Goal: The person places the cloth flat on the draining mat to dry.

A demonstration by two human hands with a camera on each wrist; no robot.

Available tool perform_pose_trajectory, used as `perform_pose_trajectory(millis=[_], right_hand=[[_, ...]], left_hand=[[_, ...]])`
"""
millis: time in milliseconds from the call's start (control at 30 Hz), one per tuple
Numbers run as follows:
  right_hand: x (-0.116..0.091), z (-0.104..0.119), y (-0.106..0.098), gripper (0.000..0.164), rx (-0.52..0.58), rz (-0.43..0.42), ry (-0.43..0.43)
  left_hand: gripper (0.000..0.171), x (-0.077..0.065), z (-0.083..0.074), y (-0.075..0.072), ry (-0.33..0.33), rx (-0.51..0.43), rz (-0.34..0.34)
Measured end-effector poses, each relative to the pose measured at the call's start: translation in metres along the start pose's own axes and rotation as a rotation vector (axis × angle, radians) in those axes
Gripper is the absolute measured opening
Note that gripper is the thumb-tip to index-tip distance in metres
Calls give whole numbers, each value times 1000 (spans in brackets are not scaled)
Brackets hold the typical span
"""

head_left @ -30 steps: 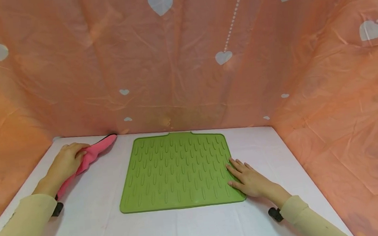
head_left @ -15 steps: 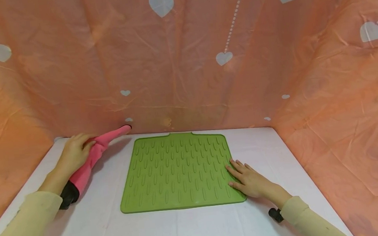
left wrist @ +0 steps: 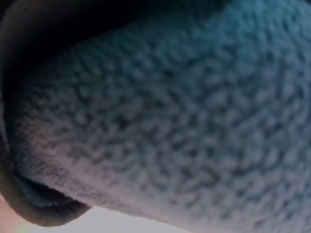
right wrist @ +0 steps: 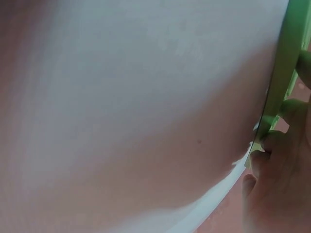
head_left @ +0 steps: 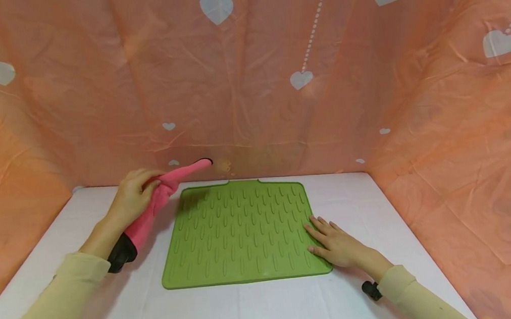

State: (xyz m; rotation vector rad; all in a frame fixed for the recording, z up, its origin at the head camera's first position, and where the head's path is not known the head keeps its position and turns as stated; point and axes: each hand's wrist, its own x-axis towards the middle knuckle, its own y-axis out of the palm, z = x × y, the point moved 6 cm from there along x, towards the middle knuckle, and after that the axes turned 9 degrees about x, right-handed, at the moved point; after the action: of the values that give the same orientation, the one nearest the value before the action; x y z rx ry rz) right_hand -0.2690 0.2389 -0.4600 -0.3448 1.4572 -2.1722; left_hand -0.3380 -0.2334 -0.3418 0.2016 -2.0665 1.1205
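My left hand [head_left: 133, 198] grips a pink cloth with black edging [head_left: 179, 175] in the head view. Its far end sticks out to the right over the back left corner of a green ribbed mat [head_left: 243, 231] and casts a shadow there. Close up, the cloth's fuzzy surface [left wrist: 170, 121] fills most of the left wrist view, looking greyish and blurred. My right hand [head_left: 336, 243] rests on the mat's right edge, fingers spread. Seen from the right wrist, the fingers of that hand [right wrist: 282, 174] lie along the mat's green rim [right wrist: 286, 58].
The mat lies flat on a white-covered table [head_left: 196, 316]. Behind and at both sides hangs an orange curtain [head_left: 249, 89] with white hearts, reaching down to the table's edges. A small black wrist camera [head_left: 371, 290] sits under the right wrist.
My left hand has lifted the pink cloth off the table's left side and carried it right, to the mat's back left corner. My right hand has stayed on the mat.
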Motion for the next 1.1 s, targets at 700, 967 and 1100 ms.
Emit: perform_pose_trajectory(millis=[700,967,1100], right_hand=[[2,1,3,67,-14,23,13],[3,-1,2,67,-31,12,6],[3,-1,2,67,-24,11,2]], left_hand=[[23,11,-85,99,-27,-179,195],[23,15,-107,125,8,-205,267],[21,14,-108,137,16,-196,329]])
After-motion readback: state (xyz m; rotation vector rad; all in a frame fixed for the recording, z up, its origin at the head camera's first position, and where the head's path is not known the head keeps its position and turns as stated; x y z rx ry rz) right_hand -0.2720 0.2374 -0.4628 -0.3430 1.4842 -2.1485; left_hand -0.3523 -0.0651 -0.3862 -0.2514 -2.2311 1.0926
